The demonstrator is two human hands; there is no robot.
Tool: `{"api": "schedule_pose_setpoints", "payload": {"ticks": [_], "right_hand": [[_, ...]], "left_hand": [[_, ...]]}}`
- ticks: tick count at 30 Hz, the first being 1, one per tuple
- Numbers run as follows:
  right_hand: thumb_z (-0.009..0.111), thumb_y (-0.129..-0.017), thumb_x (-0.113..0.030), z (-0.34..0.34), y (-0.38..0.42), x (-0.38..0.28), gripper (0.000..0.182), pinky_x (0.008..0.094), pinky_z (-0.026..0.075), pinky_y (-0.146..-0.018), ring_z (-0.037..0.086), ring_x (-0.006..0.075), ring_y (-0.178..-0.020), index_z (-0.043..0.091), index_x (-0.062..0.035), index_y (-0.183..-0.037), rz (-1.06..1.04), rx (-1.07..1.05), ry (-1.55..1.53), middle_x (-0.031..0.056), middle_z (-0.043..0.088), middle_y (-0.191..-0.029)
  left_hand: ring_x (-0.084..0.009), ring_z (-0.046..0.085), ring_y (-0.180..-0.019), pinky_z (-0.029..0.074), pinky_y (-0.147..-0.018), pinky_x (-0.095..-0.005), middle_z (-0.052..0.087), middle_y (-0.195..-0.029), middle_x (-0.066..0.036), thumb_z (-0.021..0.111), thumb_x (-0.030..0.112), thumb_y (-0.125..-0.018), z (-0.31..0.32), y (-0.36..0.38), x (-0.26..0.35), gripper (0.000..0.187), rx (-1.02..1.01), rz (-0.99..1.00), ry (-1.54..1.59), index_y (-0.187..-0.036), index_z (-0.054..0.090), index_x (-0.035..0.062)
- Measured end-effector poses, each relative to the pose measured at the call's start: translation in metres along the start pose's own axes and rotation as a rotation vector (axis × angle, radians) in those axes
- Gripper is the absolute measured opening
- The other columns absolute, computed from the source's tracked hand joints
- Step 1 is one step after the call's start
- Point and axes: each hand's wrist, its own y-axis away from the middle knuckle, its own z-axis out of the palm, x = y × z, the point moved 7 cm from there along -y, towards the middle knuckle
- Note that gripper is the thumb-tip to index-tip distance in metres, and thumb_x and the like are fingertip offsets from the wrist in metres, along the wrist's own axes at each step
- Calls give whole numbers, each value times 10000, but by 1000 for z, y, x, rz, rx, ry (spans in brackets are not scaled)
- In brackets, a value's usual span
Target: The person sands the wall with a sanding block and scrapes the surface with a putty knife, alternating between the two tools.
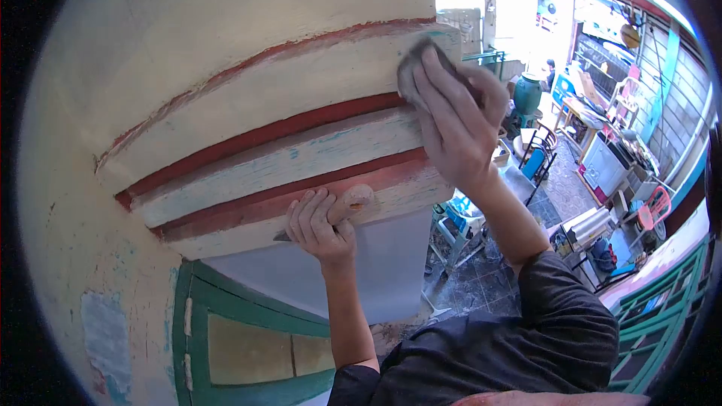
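Observation:
My left hand [322,227] is wrapped round a scraper [352,204] with a pale wooden handle. The blade's tip pokes out on the left of the fingers, and the hand rests against the lowest band of the moulding [361,143]. Higher up and to the right, my right hand [459,116] presses a dark grey sanding pad [411,79] flat onto the moulding's upper band near its right end. Motion blurs that hand a little, and the palm covers part of the pad. The moulding has worn cream bands with red grooves and bluish flecks between them.
A green-framed door [256,331] is below the moulding, beside a peeling wall [113,271]. Down on the right are a teal urn [529,94], a dark chair [536,150], a pink chair [656,207] and a cluttered workbench [583,116] on a tiled floor [481,286].

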Motion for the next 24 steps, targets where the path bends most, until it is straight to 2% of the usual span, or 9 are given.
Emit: {"api": "schedule_pose_setpoints", "payload": {"ticks": [1, 5, 7, 9, 13, 14, 19, 21, 24], "right_hand": [[800, -779, -36, -1, -12, 1, 347, 342, 421, -970, 521, 263, -1155, 779, -16, -1125, -9, 16, 12, 73, 729, -1262], [788, -789, -10, 6, -30, 3, 351, 344, 421, -919, 499, 266, -1152, 778, -33, -1139, 65, 96, -8, 63, 731, -1261], [774, -787, 6, 1, -11, -13, 346, 336, 419, -930, 498, 271, -1139, 784, -40, -1130, 61, 63, 34, 65, 730, -1264], [784, -765, -40, 5, 5, -25, 348, 363, 428, -953, 480, 271, -1153, 772, 6, -1110, 44, -17, -20, 74, 703, -1291], [783, -759, -27, 5, -30, -8, 332, 356, 424, -955, 513, 280, -1109, 774, -13, -1091, 10, 51, 12, 77, 703, -1295], [781, -768, -30, 11, -37, -2, 329, 362, 419, -966, 523, 285, -1104, 772, -22, -1097, 81, 94, -49, 76, 703, -1295], [765, -784, -36, 4, -3, -27, 308, 366, 415, -979, 530, 279, -1114, 777, -42, -1091, 53, 0, 13, 73, 706, -1295], [741, -736, 47, 7, 8, -29, 422, 348, 418, -944, 528, 268, -1077, 786, -70, -1139, 74, -40, -72, 77, 736, -1245], [743, -738, 39, 3, -31, -12, 411, 340, 409, -953, 537, 258, -1060, 786, -58, -1135, -26, 19, 36, 77, 740, -1241]], "left_hand": [[-244, 676, -1063, 473, -1030, -467, 710, -1067, -29, 611, 169, -996, 0, 0, 0, 73, 25, 5, 17, -1023, 655, 117], [-238, 679, -1054, 475, -1032, -461, 711, -1066, -25, 613, 185, -1000, 0, 1, -1, 78, 32, 23, 9, -1012, 659, 122], [-235, 680, -1049, 474, -1037, -462, 711, -1059, -19, 601, 202, -1014, 2, 1, -1, 99, 31, 17, -6, -1000, 660, 124], [-235, 678, -1053, 475, -1037, -463, 710, -1058, -20, 588, 203, -1023, 0, 0, 1, 111, 32, 17, 3, -997, 660, 123], [-237, 672, -1069, 479, -1033, -467, 710, -1058, -24, 552, 217, -1046, -2, -5, 4, 154, 9, 0, 18, -1000, 662, 120], [-237, 672, -1069, 479, -1033, -467, 710, -1058, -24, 552, 217, -1046, -1, -5, 3, 154, 3, 0, 25, -1000, 662, 120], [-241, 671, -1084, 483, -1031, -474, 711, -1076, -30, 548, 223, -1043, -1, -1, 2, 164, -16, 20, 13, -1013, 667, 115], [-243, 673, -1082, 487, -1028, -476, 712, -1076, -30, 551, 220, -1041, -1, -3, 1, 161, -11, 18, 20, -1013, 669, 114], [-247, 678, -1077, 494, -1020, -478, 715, -1075, -31, 557, 211, -1037, -2, -3, 2, 154, -23, 12, 28, -1012, 672, 112]]}}
